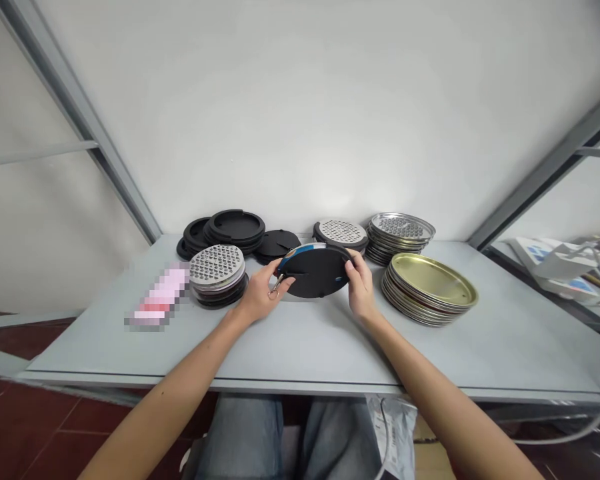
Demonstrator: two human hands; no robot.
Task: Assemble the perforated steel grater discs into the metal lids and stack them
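Observation:
My left hand (264,291) and my right hand (360,283) hold a black round disc (315,275) between them, tilted above the table. Its far edge shows a blue and silvery rim. The left fingers close on its left side, where a small metal piece with a loop (274,292) shows by the thumb; what it is I cannot tell. At the right edge, my right thumb presses the black face, the other fingers behind it. Close to my left hand stands a stack of perforated metal grater discs (217,265). Gold-coloured round lids (433,280) are stacked right of my right hand.
Along the wall sit black round rings (235,227), a flat black disc (279,245), a black-rimmed grater disc (341,232) and a stack of silvery grater discs (401,227). A pixelated pink item (163,293) lies left. Grey metal posts frame the table (320,353).

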